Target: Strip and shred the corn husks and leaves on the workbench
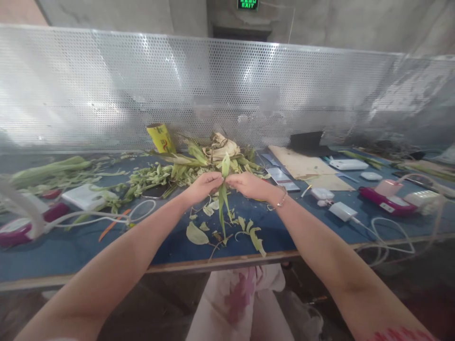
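Both of my hands meet over the middle of the blue table (167,251), pinching a long green husk leaf (223,201) between them. My left hand (206,186) is closed on its left side, and my right hand (250,184), with a bracelet at the wrist, is closed on its right side. One end of the leaf points up past the fingers; narrow strips hang down below. Under it lie torn leaf scraps (196,233) and curled green pieces (255,237). Behind my hands is a heap of husks (192,163) with a pale dried bundle (223,148) on top.
A yellow roll (161,138) stands before the perforated metal screen (124,90). At left are green stalks (53,171), a white box (87,196) and cables. To the right lie cardboard (302,163), a phone (282,179), white chargers (343,211) and a magenta power strip (387,201).
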Tool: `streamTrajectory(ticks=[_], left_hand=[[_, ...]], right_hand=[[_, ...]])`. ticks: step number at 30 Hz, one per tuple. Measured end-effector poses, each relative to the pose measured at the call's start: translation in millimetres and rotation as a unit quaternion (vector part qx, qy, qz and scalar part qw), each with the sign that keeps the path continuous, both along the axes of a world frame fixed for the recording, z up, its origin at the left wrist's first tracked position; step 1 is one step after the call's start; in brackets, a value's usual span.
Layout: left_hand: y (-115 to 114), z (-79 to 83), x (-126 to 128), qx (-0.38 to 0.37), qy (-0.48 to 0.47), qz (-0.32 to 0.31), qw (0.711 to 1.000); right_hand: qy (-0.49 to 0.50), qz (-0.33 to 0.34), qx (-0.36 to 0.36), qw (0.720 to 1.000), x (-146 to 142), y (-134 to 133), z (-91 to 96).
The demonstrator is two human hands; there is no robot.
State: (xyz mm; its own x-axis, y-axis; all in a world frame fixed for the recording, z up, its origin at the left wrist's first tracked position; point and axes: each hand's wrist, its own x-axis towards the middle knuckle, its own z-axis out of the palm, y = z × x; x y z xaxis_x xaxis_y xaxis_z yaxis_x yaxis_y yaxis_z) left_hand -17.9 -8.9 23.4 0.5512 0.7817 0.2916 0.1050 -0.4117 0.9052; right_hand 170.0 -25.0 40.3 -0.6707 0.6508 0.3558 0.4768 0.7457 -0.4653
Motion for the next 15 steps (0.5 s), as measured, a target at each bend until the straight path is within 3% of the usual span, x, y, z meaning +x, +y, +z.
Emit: streamTrajectory(ticks=[4, 7, 11, 15], left_hand=[[-10.2, -4.0, 9.8, -0.069, -0.12, 0.005, 0.99], [-18.0, -3.4, 13.9, -0.11, -0.176, -0.014, 0.978], [-26.1, 1.2, 16.6, -0.162, -0.218, -0.033, 0.962], [-35.3, 9.1, 22.6, -0.195, -0.249, -0.026, 0.948]], right_hand=[[0.049, 0.015, -0.035, 0.998, 2.7, 1.0, -0.5], [0.09, 0.015, -0.137, 0.986, 2.6, -0.2, -2.4], [0.186, 0.057, -0.283, 0.939, 0.4, -0.7, -7.7], [0.266, 0.107, -0.36, 0.888, -3.2, -0.5, -11.8]])
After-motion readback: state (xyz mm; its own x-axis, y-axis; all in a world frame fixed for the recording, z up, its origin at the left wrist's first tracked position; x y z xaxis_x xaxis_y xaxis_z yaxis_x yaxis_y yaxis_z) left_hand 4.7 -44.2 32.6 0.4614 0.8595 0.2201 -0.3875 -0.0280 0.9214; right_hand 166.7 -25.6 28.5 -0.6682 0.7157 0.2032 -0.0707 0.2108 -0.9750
